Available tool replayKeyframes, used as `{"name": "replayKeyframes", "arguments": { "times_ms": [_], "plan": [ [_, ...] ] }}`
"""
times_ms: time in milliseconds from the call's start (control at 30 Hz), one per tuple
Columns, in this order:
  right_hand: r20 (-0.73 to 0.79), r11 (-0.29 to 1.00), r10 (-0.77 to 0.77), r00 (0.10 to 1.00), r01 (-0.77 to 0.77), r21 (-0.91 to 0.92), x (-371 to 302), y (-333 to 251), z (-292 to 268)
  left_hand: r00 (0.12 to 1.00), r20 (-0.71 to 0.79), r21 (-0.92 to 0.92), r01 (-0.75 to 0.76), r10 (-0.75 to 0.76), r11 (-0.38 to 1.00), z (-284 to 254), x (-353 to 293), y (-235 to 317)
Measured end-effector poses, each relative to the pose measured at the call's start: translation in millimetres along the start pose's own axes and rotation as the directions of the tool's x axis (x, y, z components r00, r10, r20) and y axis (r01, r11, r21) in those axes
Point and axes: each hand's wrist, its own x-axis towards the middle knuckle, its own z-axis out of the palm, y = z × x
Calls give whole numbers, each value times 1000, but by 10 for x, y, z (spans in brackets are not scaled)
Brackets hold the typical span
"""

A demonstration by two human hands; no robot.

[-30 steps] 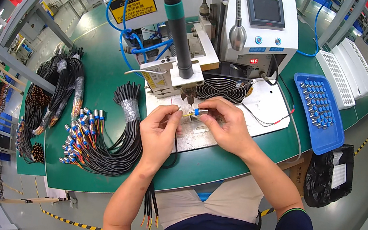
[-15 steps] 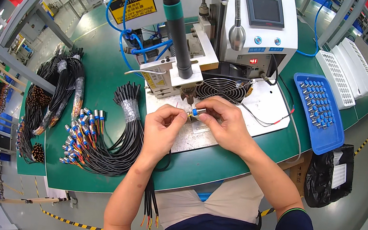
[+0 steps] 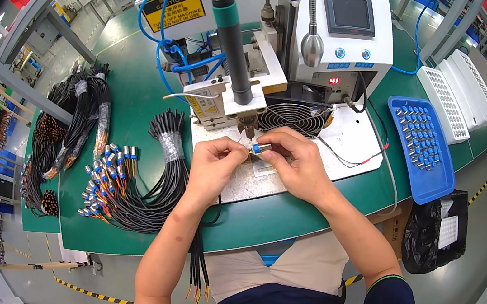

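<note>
My right hand (image 3: 301, 167) pinches a small connector (image 3: 261, 148) with a blue ring and a silver metal shell. Close to its left end, my left hand (image 3: 215, 163) has thumb and forefinger pressed together on a thin wire, mostly hidden by the fingers. Both hands are just below the soldering head (image 3: 248, 126) of a white bench machine, over its white base plate (image 3: 269, 187). Black cables (image 3: 197, 265) with stripped coloured ends hang past the table edge beside my left forearm.
Left of my hands lies a bundle of black cables (image 3: 172, 188) with several blue-and-silver connectors (image 3: 106, 179) on coloured wires. More cable bundles (image 3: 77, 108) lie farther left. At the right are a blue tray (image 3: 398, 131) of connectors and a black-lined bin (image 3: 419, 241). A fan (image 3: 292, 118) stands behind my hands.
My left hand has shifted very slightly, and a thin wire above its fingertips sits a little farther right. The connector stays in my right hand.
</note>
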Motion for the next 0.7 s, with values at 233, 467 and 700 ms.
{"name": "replayKeyframes", "arguments": {
  "times_ms": [233,467,700],
  "plan": [
    [-3,1000,-9,1000,9,-10,-1,8,-3,999,-30,8,-25,25,1000,20,3,-57],
    [-11,1000,-20,1000,20,-12,1,12,3,997,-35,2,-66,66,998,37,-3,-78],
    [-25,1000,-24,999,23,-14,1,0,1,997,-35,5,-67,68,998,28,5,-100]
  ]
}}
